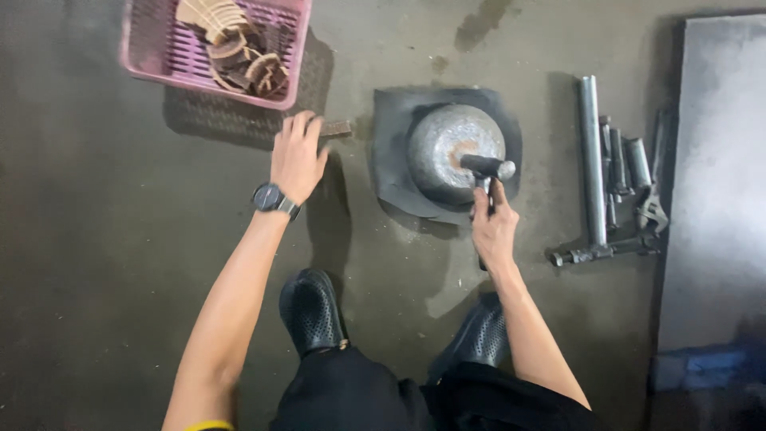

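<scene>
My right hand (495, 231) is clenched around the handle of a hammer (487, 169), whose dark head rests on top of a rounded metal block (447, 148), right beside a rusty patch at the block's crown. The block sits on a dark square mat (391, 160) on the floor (96, 263).

My left hand (297, 156), with a black watch (271, 198) on its wrist, lies fingers-down on a small dark brown piece (335, 128) on the floor; only the piece's right end shows past my fingers, so I cannot tell whether I am gripping it or merely pressing on it. The piece lies just left of the mat.

Beyond that hand, at the top left, stands a pink slotted basket (144, 56) holding a heap of brown and tan curved pieces (239, 48).

To the right of the mat, well apart from the hammer hand, lies a long steel pipe (590, 160) with several shorter metal cylinders (630, 164) and a wrench (653, 209) beside it. Further right is a flat grey slab (718, 183).

Below my hands I see my two black perforated shoes (311, 311) on the floor.
</scene>
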